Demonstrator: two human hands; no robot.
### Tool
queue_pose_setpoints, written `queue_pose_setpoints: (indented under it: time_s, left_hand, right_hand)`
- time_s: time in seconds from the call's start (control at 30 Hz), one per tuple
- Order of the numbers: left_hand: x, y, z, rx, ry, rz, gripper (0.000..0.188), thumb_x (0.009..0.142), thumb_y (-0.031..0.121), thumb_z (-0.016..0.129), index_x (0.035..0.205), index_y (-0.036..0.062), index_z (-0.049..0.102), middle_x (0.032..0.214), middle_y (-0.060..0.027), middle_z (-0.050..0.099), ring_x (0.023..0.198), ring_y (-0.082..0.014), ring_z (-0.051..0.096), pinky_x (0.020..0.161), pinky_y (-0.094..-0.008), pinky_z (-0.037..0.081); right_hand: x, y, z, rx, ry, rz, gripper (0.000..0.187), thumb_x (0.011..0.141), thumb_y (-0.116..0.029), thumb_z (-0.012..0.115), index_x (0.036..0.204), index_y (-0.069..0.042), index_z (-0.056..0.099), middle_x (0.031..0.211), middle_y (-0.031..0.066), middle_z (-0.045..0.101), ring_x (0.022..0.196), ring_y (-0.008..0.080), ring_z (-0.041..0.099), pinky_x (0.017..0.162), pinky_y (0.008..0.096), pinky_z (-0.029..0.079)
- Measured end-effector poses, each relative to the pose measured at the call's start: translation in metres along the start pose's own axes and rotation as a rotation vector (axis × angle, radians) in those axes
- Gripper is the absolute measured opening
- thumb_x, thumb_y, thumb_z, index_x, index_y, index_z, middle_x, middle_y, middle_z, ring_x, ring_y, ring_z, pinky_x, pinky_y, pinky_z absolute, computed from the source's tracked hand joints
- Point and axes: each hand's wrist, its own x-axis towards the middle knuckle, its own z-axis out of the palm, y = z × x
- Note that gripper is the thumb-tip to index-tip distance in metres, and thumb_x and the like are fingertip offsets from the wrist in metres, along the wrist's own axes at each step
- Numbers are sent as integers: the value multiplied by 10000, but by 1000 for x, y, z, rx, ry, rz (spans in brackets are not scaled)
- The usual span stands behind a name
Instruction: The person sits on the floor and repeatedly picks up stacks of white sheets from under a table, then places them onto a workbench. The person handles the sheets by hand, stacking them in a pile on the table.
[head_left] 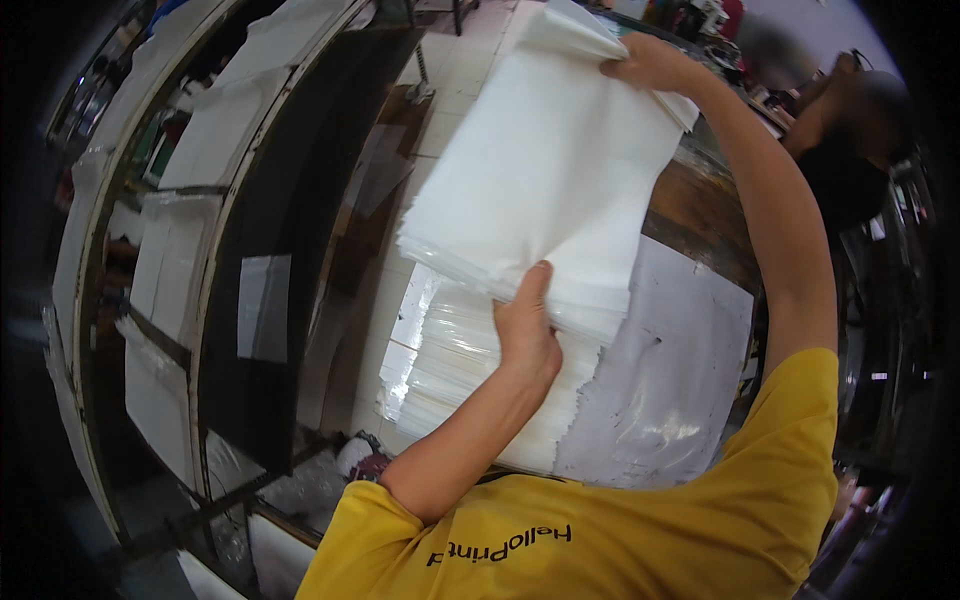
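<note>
— What fills our frame, starting with the biggest thing?

— The long worktable (700, 205) with its brown top, curving across the view; to our left a dark glass-fronted rack (250, 200) with white sheets laid along its shelves; on the table a grey plastic sheet (680, 370), and on that a lower pile of white sheets (440, 360), its edges fanned and uneven.

— And what do we hold?

— A thick stack of white sheets (550, 170), lifted clear of the lower pile and tilted in the air above it; our left hand (525, 325) pinches its near edge, thumb on top, fingers tucked out of sight beneath; our right hand (650, 65) clamps the far top corner, fingers curled over the edge.

— How do we judge it will handle?

— Thin, soft and floppy, we think, light sheet by sheet but with some weight as a bundle; the layers look smooth enough to slide apart; so a grip at two opposite edges, squeezing the whole thickness, seems wise to us; a loose corner already droops beyond the right hand.

— Anyone else?

— A person in dark clothes (850, 150) beyond the table, top right.
</note>
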Motion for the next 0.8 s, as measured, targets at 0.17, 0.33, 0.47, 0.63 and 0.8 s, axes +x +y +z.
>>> queue_pose_setpoints:
  time_s: [0.17, 0.33, 0.47, 0.63, 0.8]
  left_hand:
    - [9, -32, 15, -10, 109, -46, 582, 870, 100, 677, 1370, 34, 385, 1260, -101, 544, 1142, -215, 564, 978, -373, 491]
    - [9, -36, 18, -18, 172, -90, 630, 875, 106, 668, 1406, 33, 337, 1327, -111, 500, 1196, -228, 533, 1009, -392, 469]
    - [11, -46, 11, -26, 210, -93, 638, 881, 117, 667, 1413, 29, 327, 1341, -120, 498, 1205, -237, 532, 1020, -396, 459]
    - [12, -54, 13, -28, 236, -90, 655, 885, 128, 670, 1424, 31, 309, 1344, -126, 500, 1215, -240, 529, 1025, -399, 456]
    - [13, -53, 9, -21, 238, -70, 646, 893, 138, 669, 1425, 41, 316, 1353, -119, 497, 1219, -240, 526, 1030, -401, 455]
  right_hand:
    - [22, 45, 60, 61, -56, -52, 383, 861, -312, 650, 1117, -28, 677, 893, 165, 705, 834, 269, 664, 787, 388, 505]
    - [32, 58, 104, 157, -158, -66, 376, 865, -297, 652, 1122, -26, 679, 968, 189, 706, 890, 300, 669, 828, 391, 502]
    - [41, 56, 121, 147, -194, -82, 340, 895, -280, 667, 1083, 4, 665, 919, 142, 703, 839, 223, 645, 805, 360, 494]
    - [46, 67, 145, 132, -149, -150, 408, 849, -324, 660, 1095, 1, 678, 993, 223, 698, 929, 349, 667, 846, 415, 500]
    - [42, 54, 148, 123, -174, -170, 438, 843, -332, 661, 1074, 40, 670, 1011, 251, 686, 955, 362, 658, 858, 418, 496]
